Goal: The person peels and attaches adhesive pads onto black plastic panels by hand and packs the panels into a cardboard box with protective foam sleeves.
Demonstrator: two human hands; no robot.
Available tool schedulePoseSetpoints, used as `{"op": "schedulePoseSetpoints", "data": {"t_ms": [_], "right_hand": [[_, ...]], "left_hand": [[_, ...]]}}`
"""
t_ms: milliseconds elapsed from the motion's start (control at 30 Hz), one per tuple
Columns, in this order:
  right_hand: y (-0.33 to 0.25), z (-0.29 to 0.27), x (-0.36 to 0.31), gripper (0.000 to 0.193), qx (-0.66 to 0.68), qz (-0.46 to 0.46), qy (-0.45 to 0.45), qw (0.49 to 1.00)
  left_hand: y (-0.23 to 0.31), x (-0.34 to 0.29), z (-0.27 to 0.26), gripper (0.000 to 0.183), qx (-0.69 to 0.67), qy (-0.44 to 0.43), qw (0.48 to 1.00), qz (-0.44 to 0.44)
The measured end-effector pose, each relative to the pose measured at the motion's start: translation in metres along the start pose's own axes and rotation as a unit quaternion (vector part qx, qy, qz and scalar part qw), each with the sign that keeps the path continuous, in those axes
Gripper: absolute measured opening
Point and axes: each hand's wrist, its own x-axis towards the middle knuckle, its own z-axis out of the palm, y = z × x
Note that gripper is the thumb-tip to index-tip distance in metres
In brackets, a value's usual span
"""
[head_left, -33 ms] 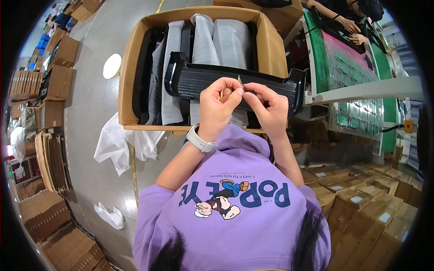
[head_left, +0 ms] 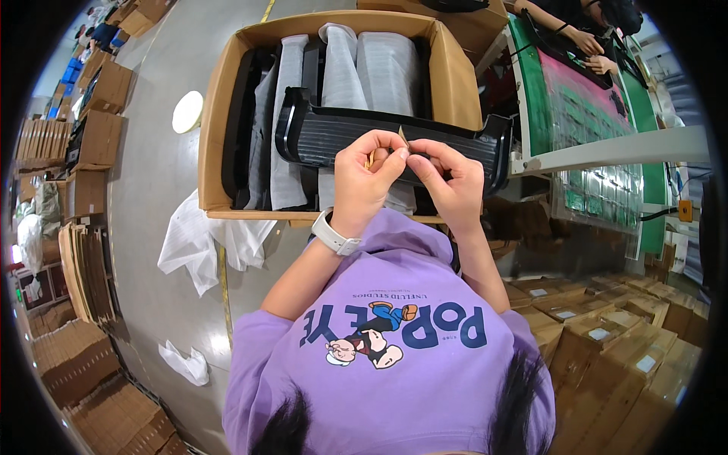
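My left hand [head_left: 362,182], with a white watch on its wrist, and my right hand [head_left: 451,182] meet fingertip to fingertip. Together they pinch a small tan strip [head_left: 403,136]; what it is I cannot tell. Just under the hands a long black ribbed plastic part [head_left: 322,138] lies across the open cardboard box [head_left: 214,121]. Inside the box stand more black parts wrapped in white foam sheets [head_left: 387,68]. My purple hooded top fills the lower middle of the view.
White wrapping sheets [head_left: 199,244] lie on the grey floor left of the box, beside a white round disc [head_left: 187,111]. Flat cardboard stacks [head_left: 83,269] line the left. Sealed cartons [head_left: 607,334] sit lower right. Another person's hands [head_left: 584,39] work at a green bench [head_left: 535,91].
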Motion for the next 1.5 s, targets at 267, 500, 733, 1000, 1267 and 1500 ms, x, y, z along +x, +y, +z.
{"op": "schedulePoseSetpoints", "data": {"t_ms": [267,500,733,1000,1267,1500], "right_hand": [[0.001,-0.005,-0.006,0.011,0.017,0.021,-0.045,0.999],[0.011,-0.006,0.008,0.005,0.194,0.172,-0.058,0.964],[0.005,0.004,-0.002,0.006,0.140,0.105,-0.015,0.985],[0.024,0.003,-0.011,0.005,0.108,0.141,-0.040,0.983],[0.026,-0.026,0.017,0.005,0.195,0.190,0.067,0.960],[0.030,-0.020,0.014,0.006,0.048,0.111,0.075,0.990]], "left_hand": [[0.003,-0.003,-0.008,0.005,0.154,-0.053,0.986,0.043],[-0.010,0.009,-0.008,0.005,0.115,-0.088,0.988,0.055],[0.000,0.003,-0.006,0.013,0.125,-0.071,0.989,0.030],[-0.023,-0.001,-0.016,0.019,0.125,-0.081,0.989,-0.009],[-0.005,0.014,-0.021,0.022,-0.096,-0.036,0.991,-0.087],[-0.016,0.016,-0.028,0.020,-0.243,-0.159,0.949,-0.123]]}}
